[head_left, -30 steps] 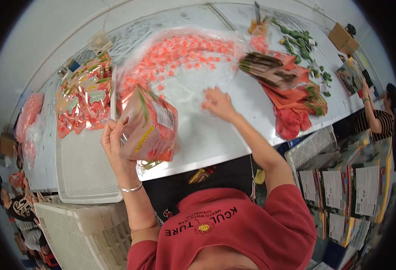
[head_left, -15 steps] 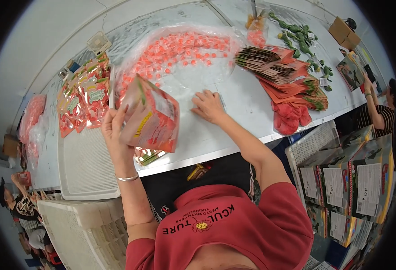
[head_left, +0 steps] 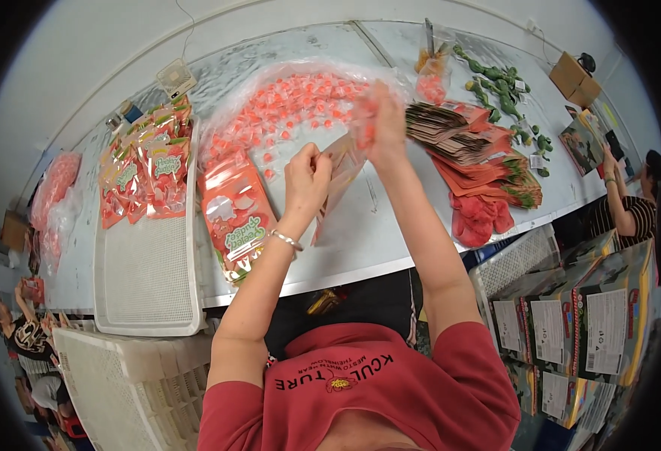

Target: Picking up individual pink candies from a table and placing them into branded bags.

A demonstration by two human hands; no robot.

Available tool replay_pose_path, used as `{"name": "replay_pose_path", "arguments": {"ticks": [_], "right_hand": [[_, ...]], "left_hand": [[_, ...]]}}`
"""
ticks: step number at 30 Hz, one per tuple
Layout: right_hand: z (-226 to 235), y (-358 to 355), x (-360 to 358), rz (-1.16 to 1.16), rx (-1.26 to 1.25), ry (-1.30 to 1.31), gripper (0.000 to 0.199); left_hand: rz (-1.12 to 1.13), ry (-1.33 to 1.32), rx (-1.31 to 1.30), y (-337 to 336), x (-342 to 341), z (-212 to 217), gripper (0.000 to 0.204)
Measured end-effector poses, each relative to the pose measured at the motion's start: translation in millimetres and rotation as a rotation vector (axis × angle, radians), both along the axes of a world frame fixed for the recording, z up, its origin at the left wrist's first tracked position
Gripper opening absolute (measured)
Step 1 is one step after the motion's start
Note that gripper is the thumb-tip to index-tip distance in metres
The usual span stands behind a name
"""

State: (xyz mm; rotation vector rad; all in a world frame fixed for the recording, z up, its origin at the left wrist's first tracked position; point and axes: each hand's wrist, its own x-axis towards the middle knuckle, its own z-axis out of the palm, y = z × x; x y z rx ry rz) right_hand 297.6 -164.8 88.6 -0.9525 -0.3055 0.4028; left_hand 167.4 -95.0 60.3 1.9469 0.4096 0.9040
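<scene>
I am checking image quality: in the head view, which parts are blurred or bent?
Head view: the right hand is smeared by motion blur; the left hand and the flat orange pouch it holds are sharper; the long white table's front edge curves from fisheye distortion; the corners are black.

The grey desk (head_left: 390, 233) carries a white tray (head_left: 146, 278) at nine o'clock, loose orange sweets (head_left: 293, 113) at twelve, stacked flat pouches (head_left: 473, 146) and green toy figures (head_left: 499, 83) toward two.
</scene>
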Motion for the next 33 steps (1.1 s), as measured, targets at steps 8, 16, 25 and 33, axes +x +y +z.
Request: {"name": "replay_pose_path", "arguments": {"ticks": [8, 16, 25, 33], "right_hand": [[-15.0, -15.3, -18.9, -0.055, -0.493, -1.095, 0.011], [-1.1, -38.6, -31.8, 0.305, -0.569, -1.490, 0.031], [28.6, -36.4, -45.4, 0.678, -0.682, -1.607, 0.035], [80.1, -68.4, -47.8, 0.817, -0.854, -1.609, 0.049]], "left_hand": [[0.145, -0.036, -0.077, 4.2, 8.8, -1.8, 0.024], [-0.051, -0.106, -0.511, 22.3, 5.0, -14.7, 0.021], [-0.310, -0.111, -0.418, 56.9, -6.9, -6.6, 0.046], [-0.424, -0.009, -0.222, 5.9, -31.5, 34.5, 0.051]]}}
